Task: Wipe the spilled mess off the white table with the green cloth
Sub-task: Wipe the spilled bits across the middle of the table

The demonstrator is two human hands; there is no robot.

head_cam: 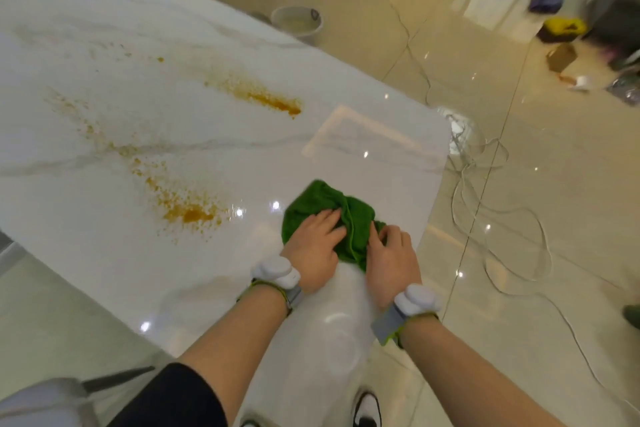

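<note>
cloth: I'm seeing the green cloth (322, 201) lying bunched on the white table (104, 17), near the edge closest to me.
left hand (317, 248): pressing flat on the cloth, fingers lying straight.
right hand (391, 260): sitting just beside the left one, fingers curling into the cloth's fold and gripping it.
spill: near orange streak (187, 211) lying left of the cloth, not touching it; far orange streak (263, 99) lying well apart.
floor (519, 288): bucket (297, 22) standing past the table's far edge; white cable (502, 211) looping on the right.
</note>
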